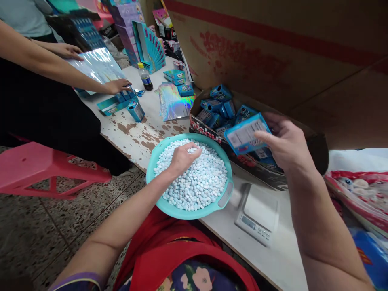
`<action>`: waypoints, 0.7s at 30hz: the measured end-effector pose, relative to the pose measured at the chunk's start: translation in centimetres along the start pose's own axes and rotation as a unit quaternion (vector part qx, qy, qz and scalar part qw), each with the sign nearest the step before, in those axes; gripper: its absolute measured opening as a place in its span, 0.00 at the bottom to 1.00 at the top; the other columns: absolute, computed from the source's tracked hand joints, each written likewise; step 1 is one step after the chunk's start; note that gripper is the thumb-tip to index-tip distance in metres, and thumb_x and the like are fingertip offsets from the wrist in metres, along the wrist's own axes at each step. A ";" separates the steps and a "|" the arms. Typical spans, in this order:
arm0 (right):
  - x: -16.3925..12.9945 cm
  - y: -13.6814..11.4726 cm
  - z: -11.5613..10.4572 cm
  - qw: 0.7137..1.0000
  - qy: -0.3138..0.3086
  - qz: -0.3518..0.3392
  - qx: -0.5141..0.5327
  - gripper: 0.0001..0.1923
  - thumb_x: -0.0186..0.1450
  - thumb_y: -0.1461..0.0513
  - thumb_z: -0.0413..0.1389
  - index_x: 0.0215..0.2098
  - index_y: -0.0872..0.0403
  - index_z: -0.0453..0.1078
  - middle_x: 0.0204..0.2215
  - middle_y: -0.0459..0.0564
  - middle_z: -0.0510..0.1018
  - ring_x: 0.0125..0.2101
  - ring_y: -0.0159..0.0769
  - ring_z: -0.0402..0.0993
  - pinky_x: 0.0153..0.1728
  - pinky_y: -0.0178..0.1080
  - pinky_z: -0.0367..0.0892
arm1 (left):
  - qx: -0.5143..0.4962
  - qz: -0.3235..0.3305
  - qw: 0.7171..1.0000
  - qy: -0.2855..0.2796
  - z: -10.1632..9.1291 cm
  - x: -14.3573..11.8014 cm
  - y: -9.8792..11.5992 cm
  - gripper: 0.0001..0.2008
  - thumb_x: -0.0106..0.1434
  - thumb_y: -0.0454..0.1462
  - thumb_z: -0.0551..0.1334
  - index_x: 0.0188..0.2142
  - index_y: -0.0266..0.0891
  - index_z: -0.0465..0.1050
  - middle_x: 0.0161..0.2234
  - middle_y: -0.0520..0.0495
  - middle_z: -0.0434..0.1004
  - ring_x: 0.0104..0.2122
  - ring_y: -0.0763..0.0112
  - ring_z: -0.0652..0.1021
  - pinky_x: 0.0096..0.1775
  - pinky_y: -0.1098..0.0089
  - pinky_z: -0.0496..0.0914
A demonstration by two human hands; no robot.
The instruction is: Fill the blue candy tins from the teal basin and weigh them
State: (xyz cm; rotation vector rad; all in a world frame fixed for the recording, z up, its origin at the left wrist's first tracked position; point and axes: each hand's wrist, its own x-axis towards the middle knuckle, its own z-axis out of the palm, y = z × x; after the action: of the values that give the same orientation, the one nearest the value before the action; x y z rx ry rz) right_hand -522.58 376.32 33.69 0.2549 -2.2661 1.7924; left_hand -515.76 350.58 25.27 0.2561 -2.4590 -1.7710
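My left hand [184, 157] is down in a turquoise basin [150, 165] full of small pale-blue and white candies [197, 188]. Its fingers are curled together on the candies, and a few show between thumb and forefinger. In my right hand [287, 141] is a small blue box [247, 133], gripped between thumb and fingers with its printed panel towards me. The blue box is tilted over a dark open carton [209, 131], which holds several similar blue boxes [220, 93].
A digital scale [260, 214] lies right of the basin. Behind the carton stands a big cardboard sheet [257, 60]. At left, a co-worker's hands [117, 86] handle shiny sheets [98, 66] and boxes near a bottle [145, 76]. A pink stool [45, 169] is on the floor.
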 end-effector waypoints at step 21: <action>-8.8 -2.7 8.5 0.971 -0.156 -0.026 -0.176 0.24 0.52 0.55 0.67 0.44 0.48 0.66 0.42 0.47 0.81 0.42 0.45 0.79 0.44 0.45 0.69 | -0.456 -0.100 0.884 0.028 1.3 -0.6 6.4 0.15 0.48 0.40 0.68 0.32 0.39 0.65 0.23 0.54 0.73 0.20 0.74 0.76 0.25 0.74 0.71</action>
State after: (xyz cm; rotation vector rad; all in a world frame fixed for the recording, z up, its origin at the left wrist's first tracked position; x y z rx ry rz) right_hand -514.10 367.34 31.76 0.5557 -2.7123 1.3669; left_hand -515.92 353.90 30.91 0.4529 -1.3385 -2.7001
